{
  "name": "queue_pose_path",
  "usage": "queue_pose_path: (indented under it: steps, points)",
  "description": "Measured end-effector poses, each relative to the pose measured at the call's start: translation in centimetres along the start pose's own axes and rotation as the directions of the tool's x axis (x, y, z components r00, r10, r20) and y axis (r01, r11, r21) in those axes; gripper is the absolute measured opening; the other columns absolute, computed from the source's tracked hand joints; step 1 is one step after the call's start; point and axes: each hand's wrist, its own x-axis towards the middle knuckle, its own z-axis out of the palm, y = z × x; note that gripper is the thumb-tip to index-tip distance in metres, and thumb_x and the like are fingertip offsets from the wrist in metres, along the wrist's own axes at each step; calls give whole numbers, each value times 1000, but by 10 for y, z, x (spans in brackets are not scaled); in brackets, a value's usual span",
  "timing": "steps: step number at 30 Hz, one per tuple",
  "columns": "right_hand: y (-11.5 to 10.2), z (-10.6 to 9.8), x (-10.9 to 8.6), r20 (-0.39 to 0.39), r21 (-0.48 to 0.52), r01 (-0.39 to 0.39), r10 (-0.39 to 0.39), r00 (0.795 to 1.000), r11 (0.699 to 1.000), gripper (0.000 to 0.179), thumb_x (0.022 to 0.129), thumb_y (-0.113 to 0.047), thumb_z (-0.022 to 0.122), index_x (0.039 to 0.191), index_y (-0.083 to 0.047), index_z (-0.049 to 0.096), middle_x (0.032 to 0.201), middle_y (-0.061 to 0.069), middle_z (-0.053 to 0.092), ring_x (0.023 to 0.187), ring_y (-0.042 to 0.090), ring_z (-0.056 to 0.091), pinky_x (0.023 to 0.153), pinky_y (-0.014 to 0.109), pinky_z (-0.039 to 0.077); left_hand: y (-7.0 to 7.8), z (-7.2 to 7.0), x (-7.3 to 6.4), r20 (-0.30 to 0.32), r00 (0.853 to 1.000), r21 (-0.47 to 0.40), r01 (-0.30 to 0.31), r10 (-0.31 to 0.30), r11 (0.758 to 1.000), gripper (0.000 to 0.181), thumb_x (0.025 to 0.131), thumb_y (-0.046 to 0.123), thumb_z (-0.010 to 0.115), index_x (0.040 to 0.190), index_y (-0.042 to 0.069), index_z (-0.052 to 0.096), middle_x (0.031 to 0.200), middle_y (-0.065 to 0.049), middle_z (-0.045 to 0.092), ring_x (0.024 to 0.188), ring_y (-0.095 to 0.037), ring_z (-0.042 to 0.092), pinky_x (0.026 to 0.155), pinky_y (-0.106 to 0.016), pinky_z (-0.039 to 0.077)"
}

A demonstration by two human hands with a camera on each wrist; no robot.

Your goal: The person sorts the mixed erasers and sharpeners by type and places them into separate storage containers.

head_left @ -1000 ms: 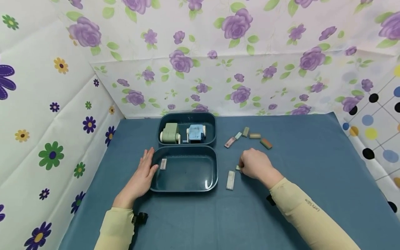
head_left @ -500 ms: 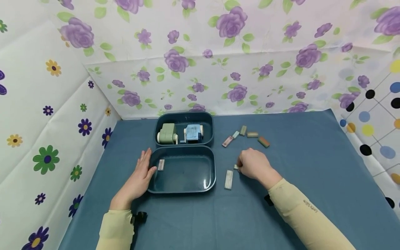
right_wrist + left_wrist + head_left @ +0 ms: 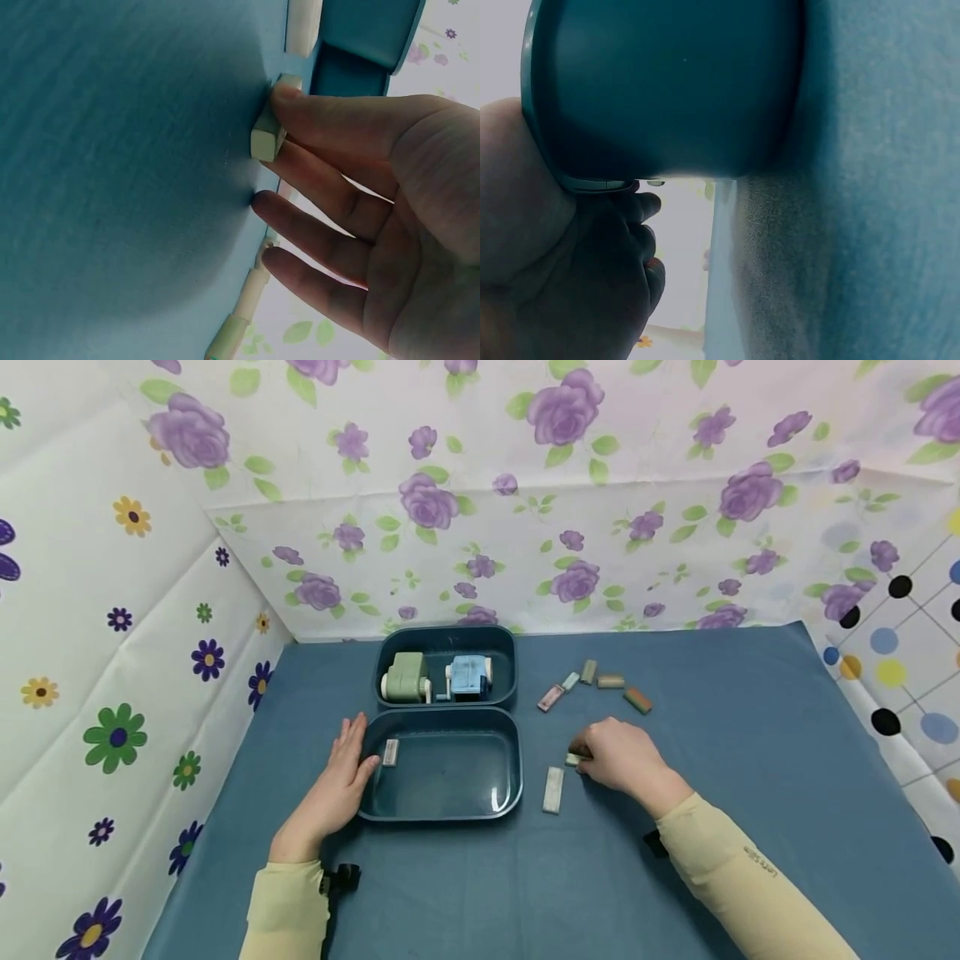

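Note:
My left hand (image 3: 336, 789) lies with straight fingers along the left side of the front dark teal tray (image 3: 453, 785). In the left wrist view the thumb side touches the tray's rim (image 3: 529, 97). My right hand (image 3: 622, 758) pinches a small pale green eraser (image 3: 268, 135) between thumb and index finger, low over the cloth; the other fingers extend loosely. Just left of it lies a long whitish eraser (image 3: 552, 790). One small eraser (image 3: 391, 752) sits inside the front tray near its left wall.
Behind stands a second teal tray (image 3: 447, 637) with a green pencil sharpener (image 3: 407, 678) and a blue pencil sharpener (image 3: 469, 677). Several erasers, including a pink one (image 3: 551, 697) and an orange-green one (image 3: 637, 700), lie at the back right. Floral cloth walls (image 3: 495, 552) enclose the table.
The right hand's fingers have shifted slightly, showing more of the pale green eraser. The left hand stays against the tray. The head view has moved a little.

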Motion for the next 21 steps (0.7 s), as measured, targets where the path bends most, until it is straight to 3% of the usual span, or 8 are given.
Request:
queue_pose_path:
  steps: [5,11,21]
  points:
    - [1,4,0,-34,3,11,-11,999,1000,23,94,-10,82,117,-10,83,82,0,70,60,10,53,53,33,48,0,0,0,-3,1000,-7,-4,4,1000,69,119,24,41,170,-2,4,178,-22,1,163,-42,-8,129,-63,-2]
    - [3,7,0,-57,6,36,-36,998,999,24,95,-8,78,118,-12,83,93,4,74,67,11,54,59,35,50,-1,2,1,-30,999,-15,-18,17,1000,67,119,22,41,171,-3,6,178,-21,3,163,-43,-8,129,-63,-2]
    - [2,0,3,-15,147,-10,12,1000,989,32,100,-21,75,132,-18,79,91,-2,72,64,9,56,58,34,47,-6,1,-1,-34,999,-22,-16,15,1000,66,119,21,40,170,-3,8,179,-20,1,163,-42,-10,129,-61,-3]
